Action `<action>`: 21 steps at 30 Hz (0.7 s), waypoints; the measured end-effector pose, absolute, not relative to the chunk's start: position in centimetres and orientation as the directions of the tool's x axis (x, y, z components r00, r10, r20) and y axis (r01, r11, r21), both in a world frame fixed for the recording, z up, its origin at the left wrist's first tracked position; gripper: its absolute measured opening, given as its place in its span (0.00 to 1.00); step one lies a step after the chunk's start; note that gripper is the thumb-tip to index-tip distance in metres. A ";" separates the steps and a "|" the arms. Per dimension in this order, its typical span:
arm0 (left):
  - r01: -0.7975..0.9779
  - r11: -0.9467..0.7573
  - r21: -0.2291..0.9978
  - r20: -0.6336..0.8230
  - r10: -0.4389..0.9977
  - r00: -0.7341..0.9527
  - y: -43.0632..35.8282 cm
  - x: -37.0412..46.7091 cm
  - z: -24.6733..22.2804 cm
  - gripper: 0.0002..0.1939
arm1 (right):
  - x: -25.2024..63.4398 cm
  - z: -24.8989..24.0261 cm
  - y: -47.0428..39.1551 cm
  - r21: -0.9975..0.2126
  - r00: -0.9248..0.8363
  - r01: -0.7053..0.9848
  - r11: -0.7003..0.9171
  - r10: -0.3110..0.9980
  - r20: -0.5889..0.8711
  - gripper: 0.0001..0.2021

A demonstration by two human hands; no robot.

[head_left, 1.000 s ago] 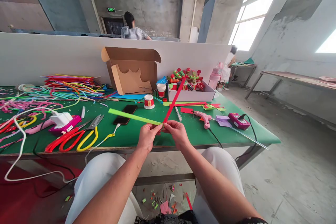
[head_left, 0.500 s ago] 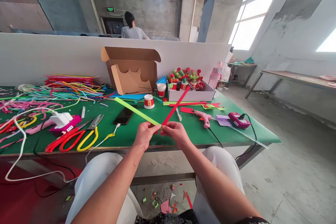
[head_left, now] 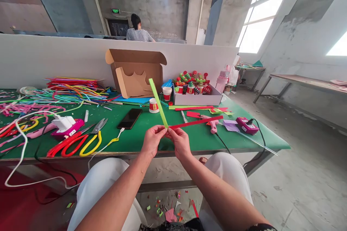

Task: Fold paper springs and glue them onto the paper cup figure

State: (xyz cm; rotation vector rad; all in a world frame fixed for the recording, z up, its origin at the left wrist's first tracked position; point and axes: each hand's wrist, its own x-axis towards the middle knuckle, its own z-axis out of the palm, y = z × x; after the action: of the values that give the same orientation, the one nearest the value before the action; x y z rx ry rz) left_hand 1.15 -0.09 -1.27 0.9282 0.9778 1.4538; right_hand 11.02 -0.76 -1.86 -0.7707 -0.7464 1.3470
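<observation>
A light green paper strip point(head_left: 159, 104) and a red paper strip point(head_left: 197, 121) meet at my fingertips, above the front part of the green table point(head_left: 135, 143). My left hand point(head_left: 154, 140) pinches the joined ends from the left, where the green strip rises. From the right, my right hand point(head_left: 179, 140) pinches the same corner, with the red strip reaching out to the right. The fingertips of both hands touch or nearly touch and cover the joint. Behind the strips stand a red and white paper cup point(head_left: 153, 106) and another cup point(head_left: 167, 94).
Scissors point(head_left: 93, 135) and a phone point(head_left: 130, 118) lie left of my hands. A pink glue gun point(head_left: 213, 124) lies right. Behind are an open cardboard box point(head_left: 138, 75) and a white box point(head_left: 197, 99) of red and green figures. A person point(head_left: 138, 30) sits beyond the partition.
The green strip has swung from pointing left to nearly upright. The red strip has swung down to the right, over the glue gun. Both hands still pinch the joint.
</observation>
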 end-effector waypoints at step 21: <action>-0.315 -0.063 0.947 0.020 0.990 -0.140 -0.2 1.5 -1.4 0.18 | 11.2 -1.7 -0.7 -0.848 0.064 -0.526 0.064 0.997 0.035 0.12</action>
State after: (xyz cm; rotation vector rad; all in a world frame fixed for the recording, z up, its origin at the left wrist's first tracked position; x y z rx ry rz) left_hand 1.45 -0.23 -1.35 0.9273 1.0383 1.4742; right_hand 11.24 -0.69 -1.67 -0.7821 -0.7820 1.3481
